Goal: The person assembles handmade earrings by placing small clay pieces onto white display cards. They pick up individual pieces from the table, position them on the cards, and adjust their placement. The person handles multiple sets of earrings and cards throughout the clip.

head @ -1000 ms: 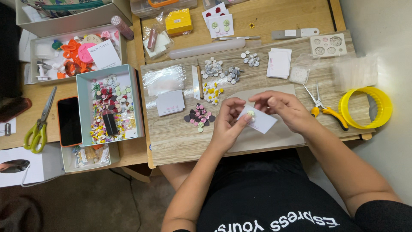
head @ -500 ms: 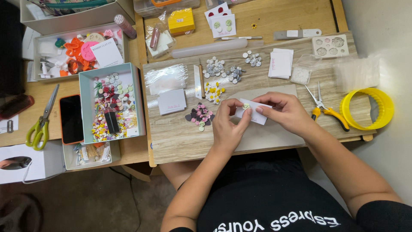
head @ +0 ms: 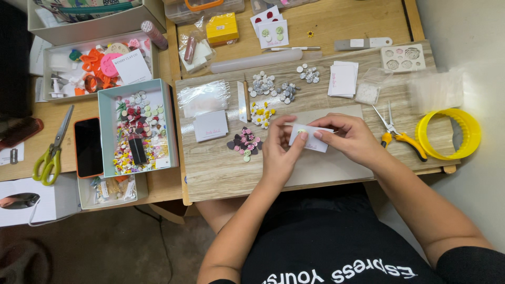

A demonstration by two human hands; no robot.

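Observation:
Both hands hold a small white card above a grey mat on the wooden board. My left hand pinches the card's left end, with a tiny pale piece under its thumb. My right hand grips the card's right end with its fingertips. Small piles of clay pieces lie just left of the hands: dark and pink ones, yellow and white ones, grey ones.
A box of mixed small pieces stands at the left beside a phone and green scissors. Yellow-handled pliers and a yellow ring lie at the right. A stack of white cards and a mould sit further back.
The card has been turned from tilted to nearly level and lifted slightly away from me. Both hands kept their hold and shifted a little with it.

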